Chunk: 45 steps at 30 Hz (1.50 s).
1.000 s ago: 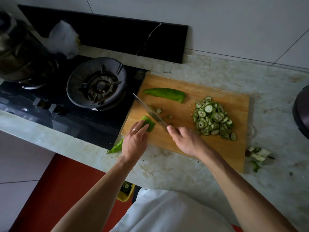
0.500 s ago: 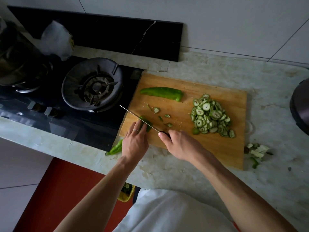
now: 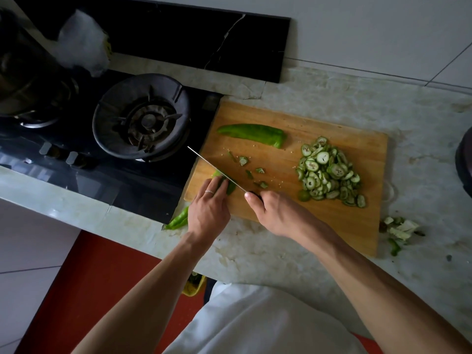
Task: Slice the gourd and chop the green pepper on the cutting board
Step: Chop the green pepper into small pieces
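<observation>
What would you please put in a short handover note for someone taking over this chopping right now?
Left hand: fingers press a green pepper down at the near left corner of the cutting board.
Right hand: grip on the knife, blade across that pepper.
Done: gourd slices piled on the board's right; a few pepper bits cut.
Left: finish this pepper, then the pepper half at the board's far edge, and the pepper on the counter by the left wrist.
</observation>
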### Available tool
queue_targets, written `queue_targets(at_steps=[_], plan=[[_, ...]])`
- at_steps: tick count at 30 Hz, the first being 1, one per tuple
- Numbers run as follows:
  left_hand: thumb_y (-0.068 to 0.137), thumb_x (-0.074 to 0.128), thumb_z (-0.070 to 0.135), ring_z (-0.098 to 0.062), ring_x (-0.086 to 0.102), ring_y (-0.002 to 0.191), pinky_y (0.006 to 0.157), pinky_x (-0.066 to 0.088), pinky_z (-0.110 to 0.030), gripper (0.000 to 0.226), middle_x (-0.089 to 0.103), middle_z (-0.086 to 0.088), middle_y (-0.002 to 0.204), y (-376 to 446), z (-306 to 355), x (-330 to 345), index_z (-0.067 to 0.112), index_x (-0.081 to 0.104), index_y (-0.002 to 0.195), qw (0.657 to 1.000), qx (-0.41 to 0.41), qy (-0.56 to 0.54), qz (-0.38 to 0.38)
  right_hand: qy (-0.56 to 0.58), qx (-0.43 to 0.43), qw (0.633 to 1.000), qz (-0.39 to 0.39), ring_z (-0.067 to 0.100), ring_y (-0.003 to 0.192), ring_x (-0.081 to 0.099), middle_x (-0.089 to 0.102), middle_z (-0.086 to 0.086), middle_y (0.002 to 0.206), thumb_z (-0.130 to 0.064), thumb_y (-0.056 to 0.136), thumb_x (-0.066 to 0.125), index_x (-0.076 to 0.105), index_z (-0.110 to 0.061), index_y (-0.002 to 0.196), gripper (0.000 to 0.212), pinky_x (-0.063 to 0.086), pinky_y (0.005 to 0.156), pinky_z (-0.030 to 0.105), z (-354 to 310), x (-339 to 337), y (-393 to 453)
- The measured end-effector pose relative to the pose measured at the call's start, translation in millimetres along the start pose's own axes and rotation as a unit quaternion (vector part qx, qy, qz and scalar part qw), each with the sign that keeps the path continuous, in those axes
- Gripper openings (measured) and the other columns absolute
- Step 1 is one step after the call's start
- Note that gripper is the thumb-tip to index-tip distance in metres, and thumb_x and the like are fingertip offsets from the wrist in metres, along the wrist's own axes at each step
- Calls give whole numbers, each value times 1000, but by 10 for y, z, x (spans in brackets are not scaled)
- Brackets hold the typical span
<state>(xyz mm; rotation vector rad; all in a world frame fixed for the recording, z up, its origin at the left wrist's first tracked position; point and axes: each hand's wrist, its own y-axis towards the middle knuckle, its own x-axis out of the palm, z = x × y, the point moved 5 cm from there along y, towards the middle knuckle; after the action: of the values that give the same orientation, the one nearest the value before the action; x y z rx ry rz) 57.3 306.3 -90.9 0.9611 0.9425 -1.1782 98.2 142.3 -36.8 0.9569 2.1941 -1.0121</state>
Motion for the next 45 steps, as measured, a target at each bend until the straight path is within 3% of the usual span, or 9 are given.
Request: queue_targets(at_steps=[4,8,15,19,25,30,33,36,45], plan=[[96,41,22,-20,53,123,74,60,-40,40,59,7,134,11,-3,-6,23,63,130,1000,-4,-20,-9,-34,-26,999,17,33,73,58,67,16,88,-54,102,30,50,-17,84,46,35,60,32,-129,62,66],[97,43,20,-19,54,122,69,60,-39,36,61,9,131,16,7,-31,25,66,124,1000,9,-28,4,-50,-33,998,24,28,66,49,62,13,82,-56,102,30,49,-17,84,47,34,58,31,-178,110,112],[93,37,19,-18,50,127,68,61,-40,45,58,9,137,-8,-2,18,22,64,129,999,-26,-37,10,-54,-18,998,10,33,68,54,56,11,76,-57,101,30,48,-15,82,49,33,58,33,1,79,44],[92,39,15,-17,51,125,69,61,-38,46,58,12,136,10,-14,22,25,65,129,999,-17,-40,13,-44,-32,998,10,29,64,50,58,12,77,-57,101,30,48,-15,84,49,30,56,31,-45,136,127],[88,35,17,-21,51,128,69,62,-39,50,59,5,137,-17,9,40,18,66,127,999,-23,-30,12,-25,-30,999,19,36,69,60,64,15,77,-59,99,29,52,-14,81,53,35,55,32,131,140,-7],[90,50,14,-20,53,126,76,61,-40,39,62,3,135,-8,-44,57,17,70,124,998,-32,-51,16,-4,-25,999,40,35,78,64,68,17,85,-55,101,32,63,-7,93,58,39,58,33,-30,147,220],[86,61,5,-24,56,126,87,59,-40,35,66,-4,132,-28,-56,42,13,74,118,995,-57,-76,40,34,-8,999,35,36,75,66,70,18,81,-56,101,31,64,-9,86,60,49,59,39,114,132,155],[87,66,4,-24,56,128,93,55,-39,33,66,-5,131,-59,-56,51,13,75,117,992,-70,-92,58,52,14,998,39,36,75,65,69,18,79,-55,102,32,58,-13,78,55,44,58,37,202,111,59],[89,63,15,-27,66,114,87,57,-37,29,64,-6,134,-62,-105,18,9,74,115,988,-73,-119,58,63,25,997,43,31,76,63,63,8,76,-57,101,31,57,-15,80,55,38,60,31,130,-61,-38]])
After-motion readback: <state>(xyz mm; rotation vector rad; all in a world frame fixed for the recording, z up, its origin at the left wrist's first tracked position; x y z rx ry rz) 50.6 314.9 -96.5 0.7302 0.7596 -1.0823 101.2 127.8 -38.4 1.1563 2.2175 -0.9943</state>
